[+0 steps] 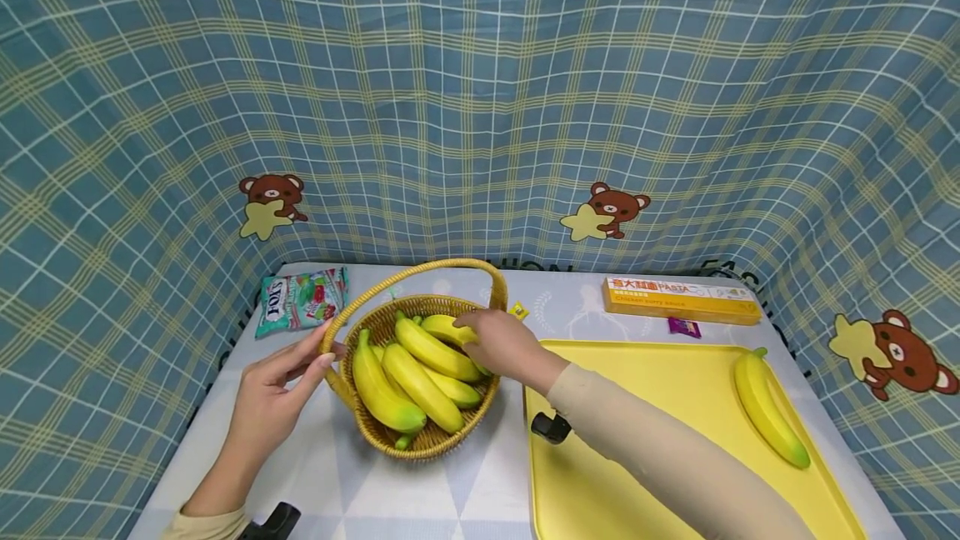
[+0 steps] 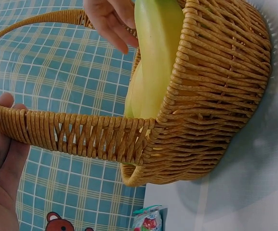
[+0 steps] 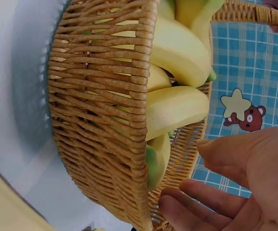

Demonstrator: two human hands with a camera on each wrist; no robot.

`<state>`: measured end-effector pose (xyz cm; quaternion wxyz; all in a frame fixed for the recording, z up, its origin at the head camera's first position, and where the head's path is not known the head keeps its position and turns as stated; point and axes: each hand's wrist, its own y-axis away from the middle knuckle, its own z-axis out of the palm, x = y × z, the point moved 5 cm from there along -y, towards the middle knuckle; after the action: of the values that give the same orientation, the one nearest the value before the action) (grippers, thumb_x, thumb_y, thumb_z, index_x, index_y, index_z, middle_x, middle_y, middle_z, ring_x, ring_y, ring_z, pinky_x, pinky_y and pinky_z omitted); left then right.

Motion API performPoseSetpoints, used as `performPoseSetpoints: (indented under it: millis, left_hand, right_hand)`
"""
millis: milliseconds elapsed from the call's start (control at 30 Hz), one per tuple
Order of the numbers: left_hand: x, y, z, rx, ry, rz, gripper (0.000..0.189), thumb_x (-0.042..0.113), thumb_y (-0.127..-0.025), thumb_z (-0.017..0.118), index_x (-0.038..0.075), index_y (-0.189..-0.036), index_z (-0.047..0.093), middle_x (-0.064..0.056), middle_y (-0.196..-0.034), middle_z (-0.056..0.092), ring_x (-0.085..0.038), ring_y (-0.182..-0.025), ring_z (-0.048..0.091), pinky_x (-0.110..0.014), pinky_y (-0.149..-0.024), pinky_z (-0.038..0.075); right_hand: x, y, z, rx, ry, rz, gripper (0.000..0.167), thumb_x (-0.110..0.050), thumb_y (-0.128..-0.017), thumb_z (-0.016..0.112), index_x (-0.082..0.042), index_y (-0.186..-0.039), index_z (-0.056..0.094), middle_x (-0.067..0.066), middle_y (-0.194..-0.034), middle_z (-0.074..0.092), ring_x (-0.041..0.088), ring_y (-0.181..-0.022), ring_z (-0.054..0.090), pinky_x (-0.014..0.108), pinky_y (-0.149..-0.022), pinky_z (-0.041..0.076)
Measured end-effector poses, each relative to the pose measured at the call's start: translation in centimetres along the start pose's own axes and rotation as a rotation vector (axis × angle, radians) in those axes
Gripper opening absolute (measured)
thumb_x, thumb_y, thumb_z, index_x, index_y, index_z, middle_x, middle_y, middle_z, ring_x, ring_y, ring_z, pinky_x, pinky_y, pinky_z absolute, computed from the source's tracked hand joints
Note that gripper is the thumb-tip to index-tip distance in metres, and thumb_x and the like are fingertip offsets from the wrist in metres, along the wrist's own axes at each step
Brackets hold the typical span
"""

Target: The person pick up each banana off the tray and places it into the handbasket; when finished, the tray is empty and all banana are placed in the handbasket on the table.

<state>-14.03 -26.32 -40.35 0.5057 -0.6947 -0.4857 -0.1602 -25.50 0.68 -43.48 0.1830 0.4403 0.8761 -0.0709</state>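
Observation:
A woven wicker basket (image 1: pixel 411 452) full of yellow bananas (image 1: pixel 422 386) stands on the table, left of centre. My left hand (image 1: pixel 264 398) holds the left side of its arched handle (image 2: pixel 81 132), thumb on the near side and fingers behind. Over the basket's right rim reaches my right hand (image 1: pixel 508 344), beside the bananas at the back. The right wrist view shows the thumb and fingers of this hand (image 3: pixel 240 178) spread apart, with nothing between them. One banana (image 3: pixel 177 109) lies just in front of its thumb.
To the right, a yellow tray (image 1: pixel 622 373) carries a single banana (image 1: pixel 770 412). Behind it are a yellow pasta box (image 1: pixel 681 302) and a small purple packet (image 1: pixel 684 327). A green candy bag (image 1: pixel 303 302) lies at the back left. A small yellow packet (image 1: pixel 519 310) sits behind the basket.

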Motion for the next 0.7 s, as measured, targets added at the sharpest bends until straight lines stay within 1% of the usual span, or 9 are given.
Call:
performPoseSetpoints:
  millis: [100,167,233,300,400,533,700]
  left_hand:
    - [-0.1,0.1,0.0,0.009,-0.011,0.001,0.055,-0.014,-0.088,0.07,0.006,-0.139,0.063,0.001,-0.107,0.076,0.005,-0.102,0.067,-0.011,-0.084,0.054]
    - [-0.1,0.1,-0.1,0.013,-0.022,0.005,0.056,-0.014,-0.088,0.07,0.006,-0.139,0.063,-0.001,-0.106,0.076,0.005,-0.101,0.067,-0.01,-0.084,0.053]
    - [-0.2,0.2,-0.1,0.012,-0.018,0.0,0.056,-0.014,-0.088,0.07,0.006,-0.139,0.063,-0.003,-0.106,0.076,0.005,-0.101,0.067,-0.011,-0.085,0.053]
    - [-0.2,0.2,-0.1,0.014,-0.003,-0.012,0.055,-0.014,-0.088,0.07,0.006,-0.139,0.063,-0.003,-0.106,0.076,0.004,-0.102,0.067,-0.011,-0.084,0.054]
    - [-0.3,0.2,-0.1,0.016,0.021,-0.034,0.054,-0.014,-0.089,0.069,0.006,-0.139,0.063,-0.002,-0.107,0.076,0.004,-0.102,0.067,-0.012,-0.084,0.054]
    - [-0.2,0.2,0.0,0.016,0.015,-0.033,0.054,-0.014,-0.089,0.069,0.006,-0.139,0.063,-0.001,-0.107,0.076,0.004,-0.102,0.067,-0.011,-0.084,0.054]
    - [-0.1,0.1,0.0,0.019,-0.002,-0.018,0.055,-0.014,-0.088,0.07,0.006,-0.138,0.064,-0.002,-0.107,0.076,0.005,-0.101,0.067,-0.01,-0.083,0.054]
  right_hand:
    - [0.1,0.6,-0.4,0.008,-0.036,-0.012,0.037,-0.017,-0.099,0.068,-0.012,-0.136,0.065,0.007,-0.132,0.067,0.011,-0.06,0.051,0.029,-0.063,0.046]
    - [0.2,1.2,-0.7,0.021,-0.057,-0.021,0.038,-0.018,-0.099,0.068,-0.012,-0.136,0.065,0.006,-0.133,0.067,0.012,-0.068,0.055,0.031,-0.069,0.048]
    - [0.3,1.8,-1.0,0.038,-0.08,-0.03,0.038,-0.018,-0.099,0.068,-0.013,-0.136,0.065,0.006,-0.134,0.066,0.016,-0.084,0.064,0.034,-0.077,0.053]
    - [0.5,2.5,-1.4,0.061,-0.104,-0.038,0.038,-0.019,-0.099,0.068,-0.013,-0.136,0.065,0.005,-0.133,0.066,0.021,-0.101,0.067,0.039,-0.086,0.055]
    - [1.1,3.7,-2.0,0.1,-0.139,-0.037,0.037,-0.019,-0.099,0.068,-0.014,-0.136,0.065,0.005,-0.131,0.067,0.025,-0.112,0.066,0.043,-0.09,0.056]
    - [2.3,6.2,-2.7,0.156,-0.152,-0.01,0.036,-0.02,-0.099,0.068,-0.017,-0.135,0.067,0.002,-0.129,0.068,0.022,-0.105,0.067,0.039,-0.082,0.057]
    - [5.1,10.1,-3.4,0.199,-0.12,0.07,0.037,-0.023,-0.098,0.07,-0.019,-0.134,0.067,0.0,-0.131,0.067,0.022,-0.106,0.068,0.039,-0.085,0.059]
